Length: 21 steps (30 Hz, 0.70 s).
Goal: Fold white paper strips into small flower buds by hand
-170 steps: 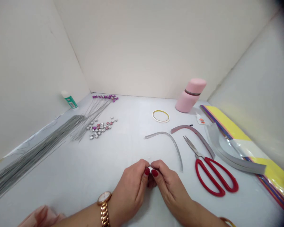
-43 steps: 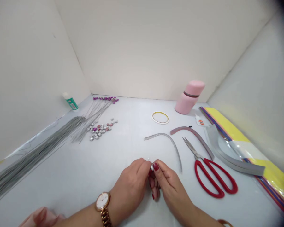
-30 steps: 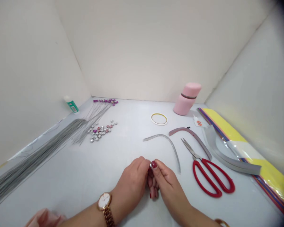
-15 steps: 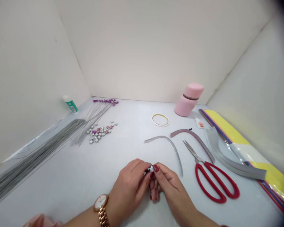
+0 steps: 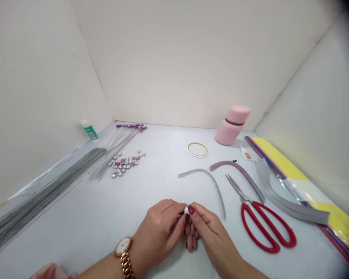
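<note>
My left hand (image 5: 163, 228), with a gold watch at its wrist, pinches one side of a small silvery-white piece (image 5: 186, 210) at the bottom centre. My right hand (image 5: 211, 232) holds the other side between thumb and finger. Fingertips hide most of the piece, so its shape is unclear. Beyond my hands lies a curved silvery strip (image 5: 205, 171). Red-handled scissors (image 5: 244, 199) rest to the right of my right hand, with their blades nearly closed.
Small silver, pink and purple stars (image 5: 123, 166) lie left of centre beside grey wires (image 5: 58, 180). Purple-tipped wires (image 5: 133, 127), a glue stick (image 5: 89, 130), a tape ring (image 5: 197, 150) and a pink bottle (image 5: 233, 126) stand or lie farther back. Yellow sheets (image 5: 282, 157) are at right.
The whole view has shifted slightly, with objects appearing a little lower. My hands keep nearly the same pinch; the small piece is a little more covered.
</note>
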Each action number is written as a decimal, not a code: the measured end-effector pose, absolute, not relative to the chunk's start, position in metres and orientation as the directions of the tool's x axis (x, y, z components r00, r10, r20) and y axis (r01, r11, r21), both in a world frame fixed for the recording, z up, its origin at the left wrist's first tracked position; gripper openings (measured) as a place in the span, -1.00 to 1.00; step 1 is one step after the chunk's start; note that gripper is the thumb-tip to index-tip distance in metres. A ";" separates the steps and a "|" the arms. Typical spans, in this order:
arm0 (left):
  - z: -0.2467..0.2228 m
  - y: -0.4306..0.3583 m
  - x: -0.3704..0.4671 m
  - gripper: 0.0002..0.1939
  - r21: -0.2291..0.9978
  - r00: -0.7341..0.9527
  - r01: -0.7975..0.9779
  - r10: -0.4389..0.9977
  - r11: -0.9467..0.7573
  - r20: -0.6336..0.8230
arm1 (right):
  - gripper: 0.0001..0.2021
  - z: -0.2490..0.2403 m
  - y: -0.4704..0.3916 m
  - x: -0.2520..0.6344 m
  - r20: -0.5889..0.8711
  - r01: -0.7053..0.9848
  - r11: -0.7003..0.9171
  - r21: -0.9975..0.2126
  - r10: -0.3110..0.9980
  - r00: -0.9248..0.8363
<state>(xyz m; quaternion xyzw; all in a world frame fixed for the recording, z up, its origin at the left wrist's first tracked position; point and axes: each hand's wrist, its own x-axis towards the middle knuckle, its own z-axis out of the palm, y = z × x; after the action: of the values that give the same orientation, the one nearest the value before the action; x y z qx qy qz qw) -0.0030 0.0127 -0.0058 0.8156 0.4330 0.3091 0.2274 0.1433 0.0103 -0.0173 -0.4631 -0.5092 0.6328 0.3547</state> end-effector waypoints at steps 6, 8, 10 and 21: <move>-0.006 0.013 -0.001 -0.86 0.613 0.395 0.582 0.845 -0.534 0.360 | -0.65 -0.017 0.009 0.145 -0.165 0.107 -0.134 -0.985 0.911 -0.378; -0.007 0.013 0.000 -0.85 0.609 0.388 0.593 0.850 -0.527 0.358 | -0.65 -0.018 0.009 0.145 -0.134 0.146 -0.083 -0.986 0.915 -0.381; -0.008 0.013 0.000 -0.83 0.610 0.387 0.599 0.855 -0.518 0.346 | -0.66 -0.019 0.009 0.145 -0.106 0.185 -0.038 -0.982 0.922 -0.373; -0.003 0.014 -0.001 -0.85 0.698 0.377 0.522 0.867 -0.490 0.327 | -0.65 -0.015 0.013 0.144 -0.253 -0.008 -0.279 -0.960 0.884 -0.394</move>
<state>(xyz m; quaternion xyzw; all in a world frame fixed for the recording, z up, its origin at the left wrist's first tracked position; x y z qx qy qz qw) -0.0007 0.0141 -0.0027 0.7913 0.4387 0.3448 0.2498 0.1436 0.0131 -0.0149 -0.4382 -0.4994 0.6690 0.3332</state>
